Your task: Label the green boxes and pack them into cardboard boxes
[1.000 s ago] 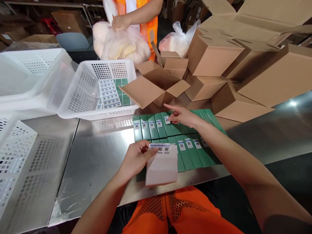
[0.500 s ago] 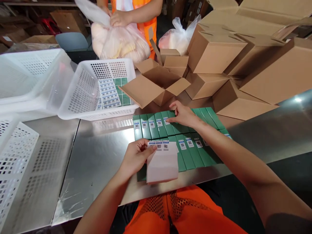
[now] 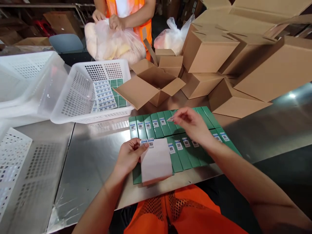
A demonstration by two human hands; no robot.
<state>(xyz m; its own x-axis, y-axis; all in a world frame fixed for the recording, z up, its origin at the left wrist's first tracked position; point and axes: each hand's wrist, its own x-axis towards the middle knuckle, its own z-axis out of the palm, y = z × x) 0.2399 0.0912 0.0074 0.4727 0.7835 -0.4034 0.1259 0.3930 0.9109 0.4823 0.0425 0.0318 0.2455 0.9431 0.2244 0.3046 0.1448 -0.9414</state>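
Note:
Two rows of narrow green boxes (image 3: 179, 158) lie side by side on the metal table, many bearing a small white-and-blue QR sticker. My left hand (image 3: 130, 154) pinches a white sticker sheet (image 3: 156, 161) over the near row's left part; two stickers remain along its top edge. Above the far row, my right hand (image 3: 191, 125) holds a single QR sticker (image 3: 171, 119) between thumb and fingers, just right of the last stickered box there. The sheet and my right hand hide parts of the boxes.
A white perforated basket (image 3: 91, 117) holds more sticker sheets and green boxes. Open cardboard boxes (image 3: 143, 89) stand behind the rows and to the right. White crates (image 3: 26, 84) are at left. Across the table, a person in an orange vest handles a filled plastic bag (image 3: 114, 44).
My right hand has taken a sticker off the sheet, which shows two instead of three, and brought it over the far row. The box it touched before now bears its sticker uncovered.

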